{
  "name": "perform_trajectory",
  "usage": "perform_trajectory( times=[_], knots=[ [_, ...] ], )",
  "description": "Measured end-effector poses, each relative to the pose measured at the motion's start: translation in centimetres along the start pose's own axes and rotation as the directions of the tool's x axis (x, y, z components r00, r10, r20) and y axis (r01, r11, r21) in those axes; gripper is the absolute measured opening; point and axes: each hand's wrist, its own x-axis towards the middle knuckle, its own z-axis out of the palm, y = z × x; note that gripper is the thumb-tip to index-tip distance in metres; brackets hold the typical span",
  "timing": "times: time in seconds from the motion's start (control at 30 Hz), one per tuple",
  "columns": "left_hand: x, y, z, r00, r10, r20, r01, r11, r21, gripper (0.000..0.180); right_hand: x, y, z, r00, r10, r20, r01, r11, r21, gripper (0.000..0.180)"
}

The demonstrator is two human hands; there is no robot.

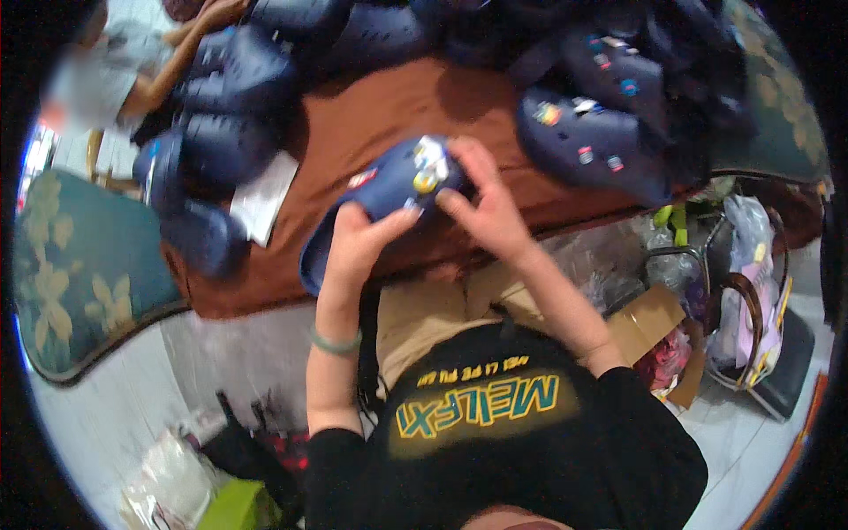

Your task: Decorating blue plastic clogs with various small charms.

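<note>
At eleven o'clock, the left hand [353,237] grips a navy clog [395,187] by its near side, and the right hand [495,212] clasps its charm-studded end, over the brown-covered bench [380,106]. A slanting thumb push might pop a charm [425,183] loose. Beyond, at two o'clock, decorated clogs [570,141] could slide if the right hand swung wide.

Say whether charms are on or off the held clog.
On: white, yellow and red charms sit on the clog between the left hand and right hand. Cannot tell whether all are fully pushed in.
</note>
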Motion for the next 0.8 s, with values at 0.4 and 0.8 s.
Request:
perform_trajectory(
  times=[0.4,0.8],
  knots=[
    [-1.6,0.1,1.0,0.996,-0.055,-0.067,0.06,0.996,0.073,0.042,-2.5,-0.8,1.1,0.978,0.069,-0.199,-0.04,0.989,0.145,0.068],
    [-0.2,2.1,11.0,0.922,0.177,0.346,-0.135,0.981,-0.142,0.063,-6.5,-4.3,-2.3,0.992,-0.017,-0.125,0.064,0.923,0.378,0.088]
  ],
)
